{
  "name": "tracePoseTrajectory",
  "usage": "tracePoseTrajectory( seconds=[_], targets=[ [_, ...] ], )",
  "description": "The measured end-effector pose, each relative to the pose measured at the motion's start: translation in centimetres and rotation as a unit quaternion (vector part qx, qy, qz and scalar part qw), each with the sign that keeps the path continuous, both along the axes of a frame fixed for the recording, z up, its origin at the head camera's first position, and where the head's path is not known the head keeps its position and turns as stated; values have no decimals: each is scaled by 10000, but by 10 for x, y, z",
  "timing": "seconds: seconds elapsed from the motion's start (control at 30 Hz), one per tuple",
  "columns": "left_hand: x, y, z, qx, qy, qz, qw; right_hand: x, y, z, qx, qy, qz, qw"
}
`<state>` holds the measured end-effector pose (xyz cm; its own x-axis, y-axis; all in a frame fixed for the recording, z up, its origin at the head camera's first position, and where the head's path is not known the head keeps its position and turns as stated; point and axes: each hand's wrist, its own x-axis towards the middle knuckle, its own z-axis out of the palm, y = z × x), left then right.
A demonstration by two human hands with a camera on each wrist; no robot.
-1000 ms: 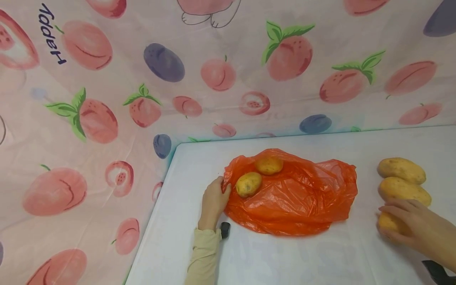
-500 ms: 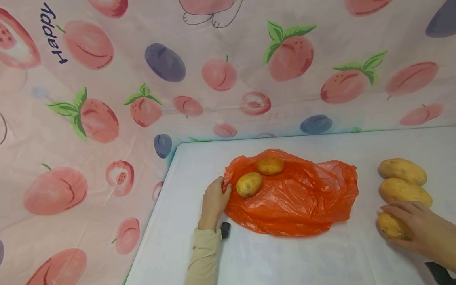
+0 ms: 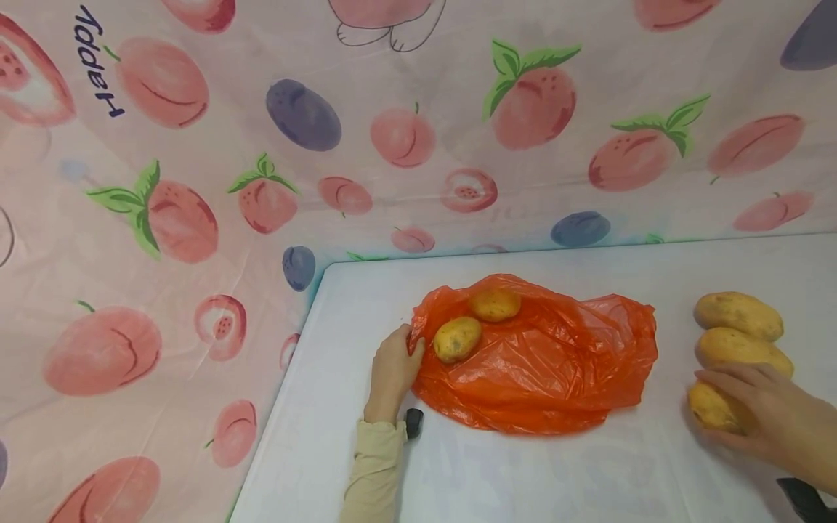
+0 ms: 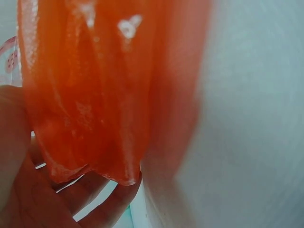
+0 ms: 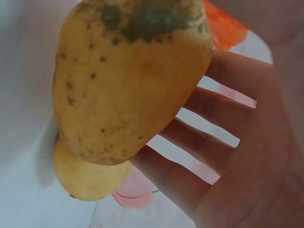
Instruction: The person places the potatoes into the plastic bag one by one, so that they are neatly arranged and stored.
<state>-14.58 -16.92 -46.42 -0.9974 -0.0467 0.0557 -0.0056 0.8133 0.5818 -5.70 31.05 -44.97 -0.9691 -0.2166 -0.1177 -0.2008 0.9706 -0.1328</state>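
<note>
An orange-red plastic bag (image 3: 543,370) lies spread on the white table, with one potato (image 3: 457,339) and a second potato (image 3: 495,303) showing at its left part. My left hand (image 3: 392,370) holds the bag's left edge; in the left wrist view the thumb and fingers (image 4: 90,190) are around the thin film. At the right, my right hand (image 3: 768,410) grips another potato (image 3: 713,408) from above. In the right wrist view this potato (image 5: 128,90) has dark greenish patches and lies between thumb and fingers.
Two more potatoes lie in a row just beyond the right hand, a far potato (image 3: 739,314) and a nearer potato (image 3: 742,349). Fruit-printed cloth (image 3: 405,138) rises behind and left of the table (image 3: 327,436).
My right hand has shifted slightly, and the potato in it has turned a little. The left hand and the bag have stayed in place.
</note>
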Motion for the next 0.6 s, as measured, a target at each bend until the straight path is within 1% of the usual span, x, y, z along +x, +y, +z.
tracePoseTrajectory(
  seconds=[0.1, 0.3, 0.33, 0.43, 0.53, 0.6],
  targets=[
    [0, 0, 0, 29, -26, 3, 10000, 0, -3, 4, -97, 173, -27, 9998],
    [-1, 0, -1, 33, -21, -12, 10000, 0, -11, 17, -186, 386, -132, 9990],
    [-1, 0, 0, 26, -12, -15, 10000, 0, -13, 19, -210, 465, -134, 9986],
    [-1, 0, 0, 22, 2, -23, 10000, 0, -19, 25, -370, 882, -69, 9954],
    [-1, 0, 0, 25, -12, -21, 10000, -1, -23, 30, -473, 1287, 37, 9905],
    [-1, 0, 0, 19, -17, -19, 10000, -2, -26, 34, -459, 1361, 54, 9896]
  ],
)
